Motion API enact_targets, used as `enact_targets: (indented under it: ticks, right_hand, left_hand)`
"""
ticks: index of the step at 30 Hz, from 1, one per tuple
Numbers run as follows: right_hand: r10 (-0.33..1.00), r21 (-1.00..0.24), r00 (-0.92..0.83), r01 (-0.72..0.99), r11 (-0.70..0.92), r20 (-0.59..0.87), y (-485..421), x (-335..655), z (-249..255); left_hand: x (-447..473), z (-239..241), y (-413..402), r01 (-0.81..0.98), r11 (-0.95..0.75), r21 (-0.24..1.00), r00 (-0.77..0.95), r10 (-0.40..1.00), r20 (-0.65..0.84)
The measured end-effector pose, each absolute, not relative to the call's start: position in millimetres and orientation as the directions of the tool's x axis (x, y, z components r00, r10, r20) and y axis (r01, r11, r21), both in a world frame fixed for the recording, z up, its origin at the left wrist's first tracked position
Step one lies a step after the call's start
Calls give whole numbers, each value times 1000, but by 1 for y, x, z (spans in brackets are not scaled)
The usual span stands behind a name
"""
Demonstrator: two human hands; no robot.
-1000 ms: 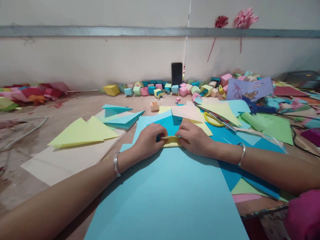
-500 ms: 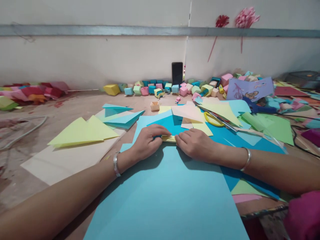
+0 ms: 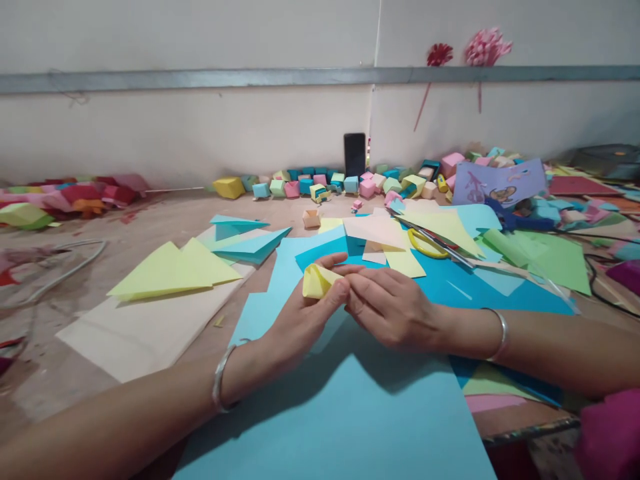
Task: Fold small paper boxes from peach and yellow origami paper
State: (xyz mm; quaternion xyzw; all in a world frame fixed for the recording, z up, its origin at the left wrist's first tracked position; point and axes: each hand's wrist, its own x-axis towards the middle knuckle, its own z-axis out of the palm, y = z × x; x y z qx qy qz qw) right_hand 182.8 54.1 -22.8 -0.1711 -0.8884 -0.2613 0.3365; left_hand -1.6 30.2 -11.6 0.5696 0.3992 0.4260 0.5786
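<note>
A small folded yellow paper piece (image 3: 317, 281) is lifted just above the large light blue sheet (image 3: 340, 413). My left hand (image 3: 300, 313) cradles it, thumb pressed against its right side, fingers curled behind it. My right hand (image 3: 390, 303) meets it from the right, fingertips pinched at the piece's right edge beside the left thumb. Both wrists wear silver bangles.
Yellow folded triangles (image 3: 170, 270) and teal folded ones (image 3: 250, 243) lie at left on a beige sheet (image 3: 145, 333). Yellow-handled scissors (image 3: 425, 240) rest on loose coloured sheets behind my hands. Several paper cubes (image 3: 320, 187) and a black phone (image 3: 354, 153) line the wall.
The yellow piece was being pressed flat on the blue sheet by both hands; now it is lifted off the sheet, opened up into a fuller shape between them.
</note>
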Motion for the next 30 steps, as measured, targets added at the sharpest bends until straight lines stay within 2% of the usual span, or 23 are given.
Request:
enact_targets:
  ticks: [3, 7, 10, 12, 14, 16, 21, 26, 30]
  right_hand:
    - [156, 261, -755, 402, 877, 637, 55, 178, -27]
    - [157, 247, -802, 354, 902, 576, 58, 179, -27]
    - [130, 164, -738, 312, 936, 662, 57, 182, -20]
    - [154, 75, -631, 320, 944, 761, 55, 185, -14]
    - [238, -40, -527, 359, 932, 816, 54, 187, -8]
    - [337, -161, -501, 361, 919, 797, 52, 189, -3]
    - [463, -431, -584, 206, 879, 666, 53, 190, 4]
    - [458, -486, -540, 101, 868, 706, 57, 189, 4]
    - [513, -600, -549, 28, 800, 660, 59, 188, 1]
  left_hand:
    - [-2, -10, 33, -14, -2, 1000, 293, 956, 6]
    - [-1, -4, 38, 53, -40, 998, 259, 966, 25]
    - [-2, 0, 40, 94, -30, 995, 259, 966, 5]
    - [-4, 1, 41, 47, 21, 999, 331, 943, -36]
    - [-6, 2, 41, -35, 96, 995, 447, 892, -71]
    - [-7, 3, 40, -72, 183, 980, 581, 807, -108]
    - [-10, 4, 41, 70, 327, 943, 773, 579, -258]
    - [-10, 1, 44, -1, 522, 853, 829, 477, -291]
    - [-12, 0, 45, 25, 531, 847, 847, 439, -300]
